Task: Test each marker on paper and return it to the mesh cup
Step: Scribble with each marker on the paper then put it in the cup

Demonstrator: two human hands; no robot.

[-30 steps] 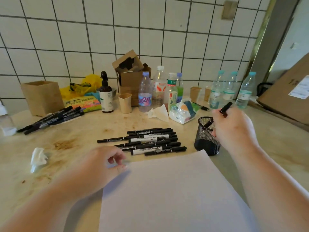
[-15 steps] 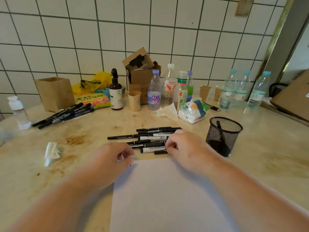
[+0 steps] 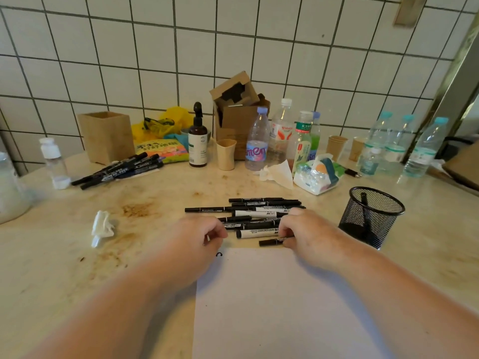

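Note:
Several black markers (image 3: 259, 211) lie in a pile on the counter just beyond a white sheet of paper (image 3: 280, 307). My right hand (image 3: 308, 234) pinches the nearest black marker (image 3: 269, 242) at the pile's front edge. My left hand (image 3: 199, 237) rests with curled fingers on the paper's top left corner, beside a small black pen mark (image 3: 219, 254). The black mesh cup (image 3: 370, 216) stands to the right with one marker (image 3: 365, 203) in it.
A second bunch of black markers (image 3: 119, 169) lies at the back left by a wooden box (image 3: 106, 136). Bottles (image 3: 256, 141), paper cups, a cardboard box and a tissue pack (image 3: 316, 174) line the tiled wall. A crumpled tissue (image 3: 102, 226) lies left.
My right hand dropped a marker into the mesh cup, then moved left to the pile and took hold of the nearest marker. My left hand stayed on the paper corner.

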